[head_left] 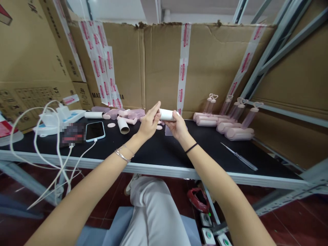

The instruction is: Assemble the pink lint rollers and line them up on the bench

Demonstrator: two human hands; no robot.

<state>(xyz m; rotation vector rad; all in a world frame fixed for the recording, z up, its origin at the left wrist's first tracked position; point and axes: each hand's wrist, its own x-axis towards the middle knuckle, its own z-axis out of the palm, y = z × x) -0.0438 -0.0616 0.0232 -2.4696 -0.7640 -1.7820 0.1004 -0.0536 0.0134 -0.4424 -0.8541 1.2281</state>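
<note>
Above the middle of the black table (153, 150), my right hand (180, 127) is closed around a short white tube (167, 114), which lies roughly level. My left hand (149, 125) has its fingers stretched flat, the palm up against the tube's left end. Below and behind my hands are a small pink oval disc (159, 127) and a translucent purple piece (168, 131), partly hidden. To the left of my left hand, a white cardboard tube (124, 125) lies with its hollow end towards me. Another white tube (93, 115) and several pink translucent pieces (136, 113) lie behind it.
At the right stand several pink cylindrical items (240, 133) with clear tubes and looped tops. A thin pointed tool (240, 157) with a clear handle lies before them. Leftward are a phone (95, 131), a power strip (71, 118) and white cables (59, 136). Cardboard (164, 68) walls the back.
</note>
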